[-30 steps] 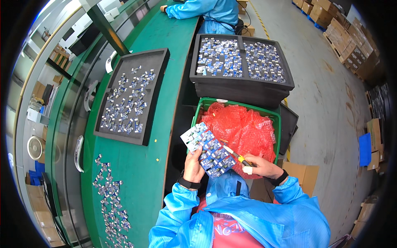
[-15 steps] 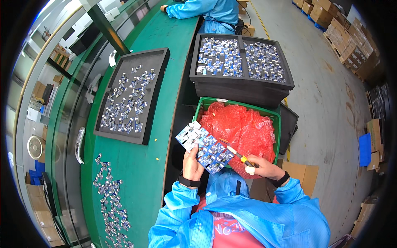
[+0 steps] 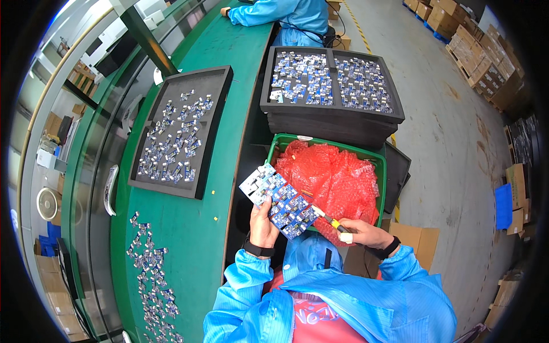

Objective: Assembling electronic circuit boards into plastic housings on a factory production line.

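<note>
My left hand (image 3: 263, 227) is closed on the lower left edge of a circuit board panel (image 3: 284, 201), thumb on top. The panel is tilted, with blue sections carrying small metal and black parts and a paler upper end. In my right hand (image 3: 369, 233) is a slim hand tool (image 3: 334, 222) with a yellow and black handle. Its exact kind is not clear. The tool's tip points at the panel's right edge; whether it touches cannot be told. Beneath both hands is a green bin (image 3: 381, 188) holding red bubble wrap (image 3: 329, 171).
On the green workbench (image 3: 197, 240) lie a black foam tray (image 3: 213, 150) of small boards and a loose spread of small boards (image 3: 151, 274). Stacked black trays (image 3: 337, 123) with more boards stand beyond the bin. Another person's blue sleeve (image 3: 260, 12) rests at the bench's far end.
The panel in my left hand has shifted slightly left and down and turned a little. The tool's tip has moved slightly down and right along its edge.
</note>
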Tool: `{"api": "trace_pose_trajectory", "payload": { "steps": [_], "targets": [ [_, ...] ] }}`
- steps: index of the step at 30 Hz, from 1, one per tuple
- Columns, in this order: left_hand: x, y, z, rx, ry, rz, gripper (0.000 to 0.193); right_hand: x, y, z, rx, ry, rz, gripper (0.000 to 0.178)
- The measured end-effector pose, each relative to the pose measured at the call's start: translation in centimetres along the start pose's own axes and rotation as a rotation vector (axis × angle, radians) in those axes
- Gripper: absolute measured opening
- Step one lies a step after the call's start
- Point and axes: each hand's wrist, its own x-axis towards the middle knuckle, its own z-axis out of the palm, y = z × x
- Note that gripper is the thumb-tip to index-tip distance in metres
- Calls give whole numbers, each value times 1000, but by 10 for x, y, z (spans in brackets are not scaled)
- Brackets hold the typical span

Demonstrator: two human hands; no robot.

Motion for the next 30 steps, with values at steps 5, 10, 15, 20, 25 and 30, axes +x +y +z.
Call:
{"api": "trace_pose_trajectory", "payload": {
  "steps": [5,10,15,20,25,30],
  "targets": [
    [-4,-4,7,47,-2,12,27,3,-1,17,-540,243,-239,26],
    [-2,-2,10,153,18,-83,27,6,0,9,-742,555,-246,26],
    [-18,12,43,435,-296,-605,34,25,-14,-22,-138,516,-156,32],
    [-26,4,51,514,-521,-763,44,38,-18,-26,277,257,-20,31],
    [-25,14,43,355,-409,-690,44,32,-11,-20,415,183,-20,30],
    [-33,7,5,-2,-305,-498,45,32,-14,-4,726,394,-160,30]
  ]
}}
